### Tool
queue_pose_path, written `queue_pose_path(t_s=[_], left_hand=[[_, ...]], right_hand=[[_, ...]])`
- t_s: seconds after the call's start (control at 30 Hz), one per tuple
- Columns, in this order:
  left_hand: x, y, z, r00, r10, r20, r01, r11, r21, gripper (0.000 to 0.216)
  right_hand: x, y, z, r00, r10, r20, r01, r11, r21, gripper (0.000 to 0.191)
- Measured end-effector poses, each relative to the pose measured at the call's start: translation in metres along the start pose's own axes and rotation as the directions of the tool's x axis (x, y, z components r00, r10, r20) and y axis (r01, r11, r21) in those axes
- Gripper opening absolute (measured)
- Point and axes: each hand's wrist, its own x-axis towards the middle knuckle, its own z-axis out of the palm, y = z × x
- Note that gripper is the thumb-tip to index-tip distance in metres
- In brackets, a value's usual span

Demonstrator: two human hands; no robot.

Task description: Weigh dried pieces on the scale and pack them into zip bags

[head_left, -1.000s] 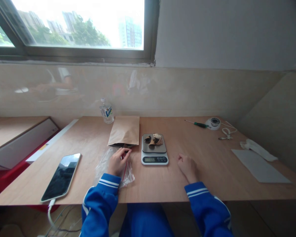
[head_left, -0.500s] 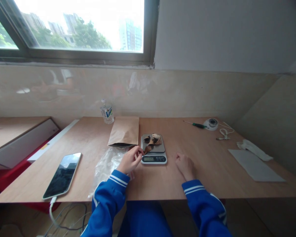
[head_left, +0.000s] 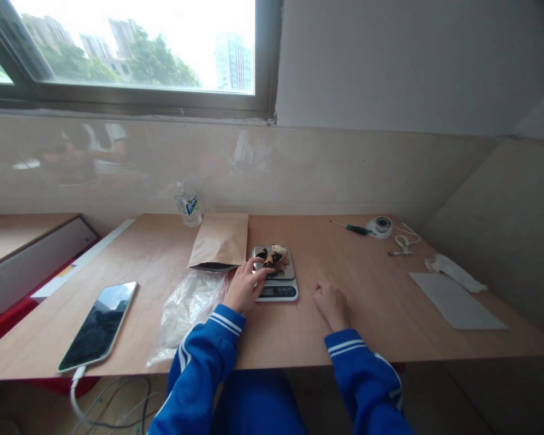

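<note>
A small digital kitchen scale (head_left: pixel 277 292) stands on the table, its metal plate carrying a little heap of curled dried pieces (head_left: pixel 275 258), dark brown, tan and pale. Their exact kind I cannot make out. My left hand (head_left: pixel 246 287) reaches over the scale's left side, its fingers stretched and apart at the near edge of the heap, covering part of the plate and display. To the right of the scale, my right hand (head_left: pixel 330 302) rests on the table, fingers curled into a loose fist with nothing visible in it. A clear plastic bag (head_left: pixel 185 311) lies crumpled beside my left forearm.
Behind the plastic bag lies a brown paper pouch (head_left: pixel 220 240), mouth towards me, with a clear bottle (head_left: pixel 189 206) beyond. A phone (head_left: pixel 100 326) on a cable lies left. At right are a screwdriver (head_left: pixel 357 229), a white camera (head_left: pixel 381 226), a grey sheet (head_left: pixel 456 305) and white cloth (head_left: pixel 456 273).
My left hand has moved forward over the plate from the scale's near left corner. The brown piece at its fingertips is now with the heap. My right hand stays curled on the table.
</note>
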Motion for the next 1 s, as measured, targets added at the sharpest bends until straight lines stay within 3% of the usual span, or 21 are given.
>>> queue_pose_path(t_s=[0.13,0.23,0.33,0.43,0.5,0.63,0.8,1.0], left_hand=[[-0.006,-0.004,-0.011,0.969,-0.184,-0.166,0.181,0.983,-0.031,0.032],[-0.012,-0.018,-0.022,0.890,-0.370,-0.269,0.357,0.929,-0.097,0.029],[-0.021,-0.040,-0.028,0.805,-0.513,-0.298,0.507,0.856,-0.105,0.028],[-0.029,-0.061,-0.026,0.728,-0.598,-0.334,0.619,0.784,-0.055,0.027],[-0.032,-0.069,-0.021,0.702,-0.622,-0.346,0.671,0.741,0.029,0.028],[-0.031,-0.071,-0.011,0.745,-0.587,-0.317,0.661,0.713,0.234,0.030],[-0.025,-0.064,-0.011,0.827,-0.550,-0.118,0.549,0.744,0.380,0.031],[-0.024,-0.060,-0.013,0.799,-0.601,-0.013,0.559,0.734,0.385,0.034]], right_hand=[[0.000,0.000,0.001,1.000,-0.013,-0.013,0.013,1.000,0.002,0.028],[0.000,0.001,0.002,1.000,-0.010,-0.015,0.010,1.000,0.001,0.027],[0.000,0.001,0.002,1.000,-0.012,-0.014,0.012,1.000,0.003,0.027],[0.000,0.001,0.002,1.000,-0.013,-0.011,0.013,1.000,0.010,0.026],[0.000,0.001,0.001,1.000,-0.018,-0.015,0.019,1.000,0.017,0.026],[0.000,0.002,0.004,1.000,-0.011,-0.023,0.012,1.000,0.028,0.025],[0.002,0.006,0.010,0.999,-0.020,-0.040,0.021,0.999,0.030,0.025],[0.003,0.007,0.012,0.998,-0.027,-0.049,0.029,0.999,0.040,0.023]])
